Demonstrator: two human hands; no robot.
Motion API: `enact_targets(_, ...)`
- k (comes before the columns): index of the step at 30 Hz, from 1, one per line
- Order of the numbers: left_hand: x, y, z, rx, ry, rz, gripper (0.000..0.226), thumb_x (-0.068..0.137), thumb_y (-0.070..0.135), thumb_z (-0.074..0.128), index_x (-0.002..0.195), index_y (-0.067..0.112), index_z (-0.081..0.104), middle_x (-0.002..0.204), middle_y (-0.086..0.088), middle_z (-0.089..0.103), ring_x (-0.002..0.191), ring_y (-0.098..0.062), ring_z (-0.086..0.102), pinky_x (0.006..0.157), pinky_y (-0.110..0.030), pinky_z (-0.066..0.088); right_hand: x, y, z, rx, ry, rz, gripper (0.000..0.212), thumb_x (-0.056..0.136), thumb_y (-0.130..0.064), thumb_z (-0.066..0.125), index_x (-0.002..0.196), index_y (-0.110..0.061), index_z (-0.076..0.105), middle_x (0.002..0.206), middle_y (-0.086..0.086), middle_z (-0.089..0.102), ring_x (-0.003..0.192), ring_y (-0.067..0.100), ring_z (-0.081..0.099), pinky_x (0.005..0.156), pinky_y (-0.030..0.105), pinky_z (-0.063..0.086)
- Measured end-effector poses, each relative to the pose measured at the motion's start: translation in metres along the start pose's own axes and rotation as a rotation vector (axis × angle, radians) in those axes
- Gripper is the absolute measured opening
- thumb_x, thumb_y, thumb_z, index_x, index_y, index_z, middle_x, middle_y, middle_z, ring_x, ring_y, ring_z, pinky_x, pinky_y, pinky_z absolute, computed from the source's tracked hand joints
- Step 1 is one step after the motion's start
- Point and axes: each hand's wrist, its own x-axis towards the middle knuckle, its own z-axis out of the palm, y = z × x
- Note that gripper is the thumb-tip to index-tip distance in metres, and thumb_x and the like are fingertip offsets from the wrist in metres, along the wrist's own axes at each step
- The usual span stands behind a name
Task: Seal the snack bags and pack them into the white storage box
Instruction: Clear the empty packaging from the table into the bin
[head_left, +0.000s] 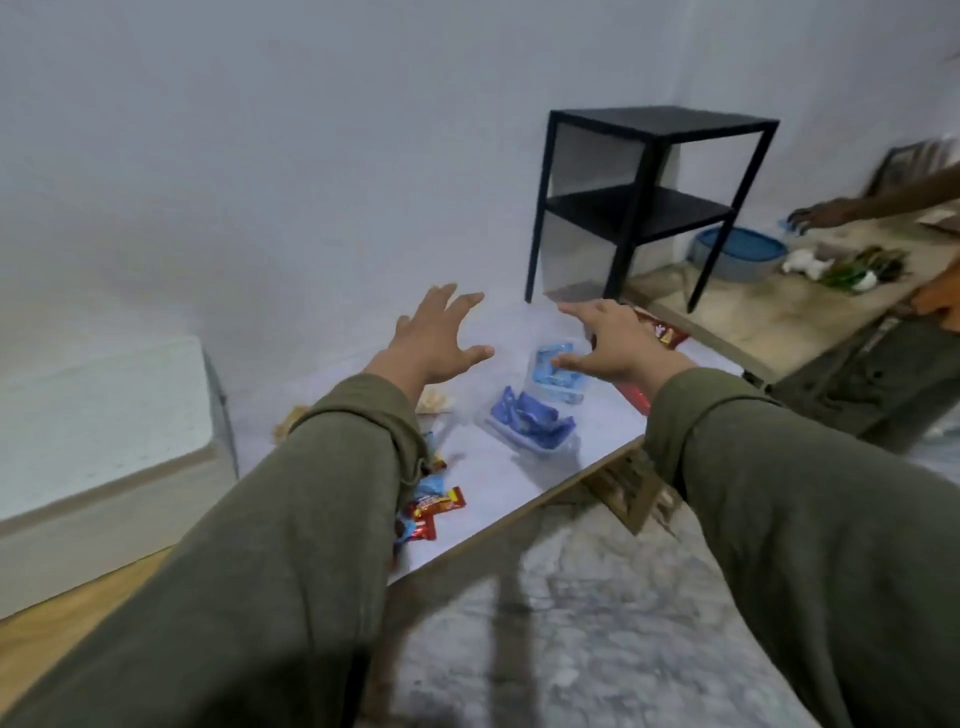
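Hands first: my left hand (436, 332) and my right hand (615, 340) are both stretched out over the low white table (498, 483), fingers spread wide, palms down, holding nothing. I cannot tell whether either touches the surface; they look to hover above it.

The snack bags lie in two groups. Between and just below my hands sit the blue snack packets (530, 415), some of them resting in a clear shallow tray (540, 447) whose long axis runs diagonally, from near-left to far-right as I see it. A second clear piece holding more blue packets (556, 366) lies just under my right thumb. The right hand is plainly the nearer one to this group. A red snack bag (665, 330) pokes out beyond the right hand, partly hidden by it.

The other group, small red and blue wrappers (431, 509), lies close to me, beside and partly under my left sleeve (332, 467), well behind the left hand.

I cannot pick out the white storage box with certainty; the large white block (104, 415) at far left may be furniture. My judgement: the right hand should drop toward the blue packets.
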Motion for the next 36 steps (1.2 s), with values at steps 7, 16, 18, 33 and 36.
enact_targets(7,0.084,0.058,0.056,-0.006,-0.097,0.144,0.074,0.087,0.051,0.055,0.148,0.034,0.017,0.159,0.0,0.004,0.147,-0.02,0.002,0.115,-0.053,0.016,0.01,0.095,0.002,-0.024,0.018,0.202,0.077,0.077,-0.056,0.064,0.142,-0.042,0.027,0.152,0.001,0.029,0.139,0.026,0.024,0.112,0.052,0.025)
enact_targets(16,0.17,0.102,0.115,-0.058,-0.162,0.287,0.075,0.085,0.053,0.057,0.147,0.035,0.018,0.159,0.0,0.008,0.146,-0.021,0.007,0.115,-0.053,0.018,0.038,0.174,0.004,-0.006,0.029,0.359,0.077,0.078,-0.054,0.065,0.143,-0.041,0.025,0.148,0.008,0.031,0.136,0.031,0.028,0.111,0.053,0.027)
enact_targets(18,0.18,0.11,0.13,-0.062,-0.193,0.308,0.075,0.086,0.052,0.057,0.147,0.034,0.018,0.159,-0.001,0.009,0.146,-0.022,0.008,0.115,-0.053,0.018,0.043,0.191,0.009,-0.016,0.009,0.372,0.078,0.078,-0.056,0.064,0.143,-0.041,0.024,0.149,0.008,0.031,0.136,0.032,0.027,0.111,0.054,0.027)
enact_targets(33,0.256,0.164,0.291,-0.153,-0.329,0.128,0.095,0.069,0.061,0.07,0.145,0.032,0.022,0.155,-0.002,0.021,0.143,-0.024,0.02,0.114,-0.053,0.024,0.154,0.361,0.089,0.076,-0.193,0.208,0.076,0.079,-0.053,0.065,0.143,-0.037,0.027,0.152,0.004,0.032,0.139,0.029,0.027,0.111,0.057,0.024)
enact_targets(36,0.258,0.174,0.32,-0.119,-0.227,0.162,0.095,0.063,0.063,0.073,0.141,0.026,0.033,0.149,-0.008,0.03,0.136,-0.027,0.032,0.107,-0.056,0.033,0.171,0.391,0.107,0.083,-0.265,0.142,0.079,0.078,-0.053,0.067,0.144,-0.037,0.027,0.153,0.004,0.028,0.141,0.029,0.023,0.112,0.056,0.022)
